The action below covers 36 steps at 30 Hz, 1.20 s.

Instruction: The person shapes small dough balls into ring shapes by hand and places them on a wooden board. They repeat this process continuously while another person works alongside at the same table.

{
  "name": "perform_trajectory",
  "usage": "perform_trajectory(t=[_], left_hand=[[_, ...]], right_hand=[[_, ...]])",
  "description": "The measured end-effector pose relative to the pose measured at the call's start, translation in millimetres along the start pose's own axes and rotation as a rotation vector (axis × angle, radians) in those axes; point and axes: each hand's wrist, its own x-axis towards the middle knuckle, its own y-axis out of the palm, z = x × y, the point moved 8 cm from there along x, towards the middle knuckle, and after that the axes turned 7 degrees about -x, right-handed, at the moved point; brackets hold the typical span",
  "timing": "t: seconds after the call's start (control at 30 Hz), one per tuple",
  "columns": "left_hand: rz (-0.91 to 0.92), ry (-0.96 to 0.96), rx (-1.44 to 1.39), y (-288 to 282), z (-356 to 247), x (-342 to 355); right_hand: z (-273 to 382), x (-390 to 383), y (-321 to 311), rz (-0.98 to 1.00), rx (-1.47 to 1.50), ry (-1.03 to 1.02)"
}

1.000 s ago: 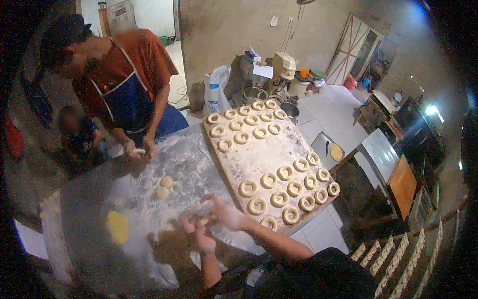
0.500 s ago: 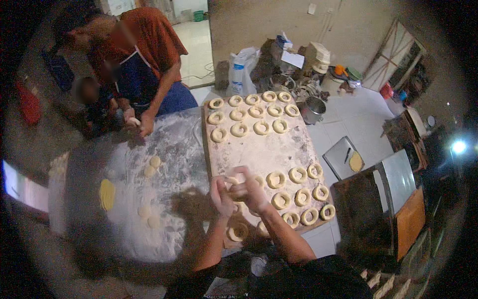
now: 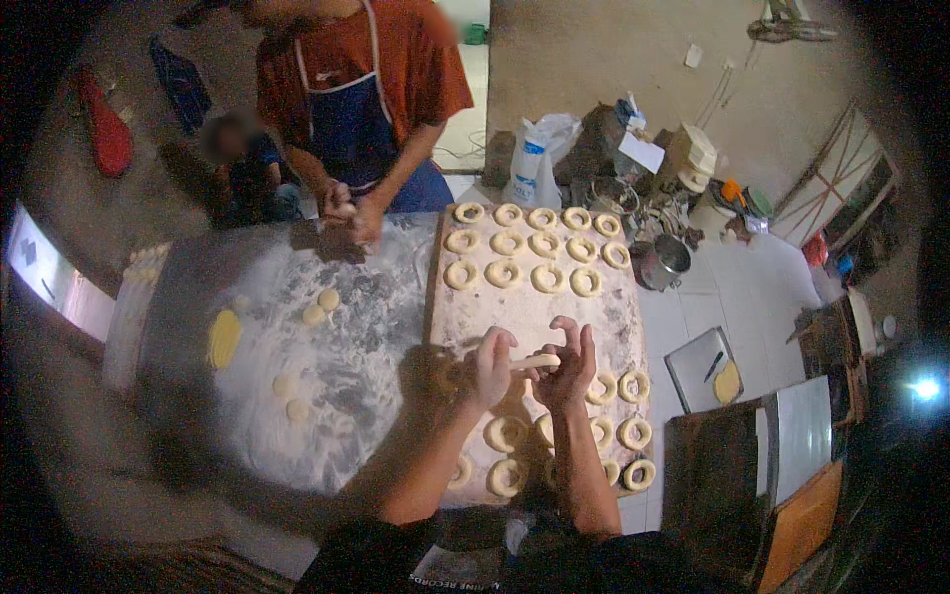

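Above the floured wooden board [image 3: 480, 313], a pale piece of dough [image 3: 535, 362] stretches between my hands. It looks like a ring seen edge-on, though its full shape is partly hidden. My left hand [image 3: 485, 368] grips its left end with bent fingers. The other end lies in my right hand [image 3: 567, 366], against the palm, with some fingers raised and curled. Dough rings lie in rows on the far part of the board, among them a ring [image 3: 546, 278]. More rings sit under and around my forearms, such as a ring [image 3: 634, 434] near the right edge.
Left of the board is a flour-dusted table [image 3: 247, 426] with small dough rounds [image 3: 314, 315] and a flat yellow dough piece [image 3: 225, 339]. Across it, a co-worker in a blue apron [image 3: 348, 129] handles dough. A metal pot [image 3: 665, 261] and a tray [image 3: 683, 366] are to the right.
My hands have drawn apart from being close together, and the dough now shows between them. The view has shifted, and the co-worker stands more upright.
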Motion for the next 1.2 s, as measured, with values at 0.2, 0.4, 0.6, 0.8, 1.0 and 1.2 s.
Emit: perform_trajectory(t=[0.2,0.4,0.6,0.8,1.0,1.2], left_hand=[[0.267,-0.032,0.86,27,30,35],[-0.091,0.021,0.843,-23,54,99],[-0.34,0.036,0.69,-153,57,-29],[-0.613,-0.252,0.396,-319,100,-194],[-0.698,-0.304,0.557,-397,139,-225],[-0.51,-0.167,0.168,-421,111,-209]], right_hand=[[-30,41,-13,-0.045,-0.8,0.235],[-5,75,-54,-0.422,-1.712,0.294],[-50,24,17,-0.271,-1.363,0.026],[-253,-12,198,0.692,-1.6,0.129],[-346,-21,299,0.74,-1.743,0.06],[-331,-25,319,0.632,-1.143,0.367]])
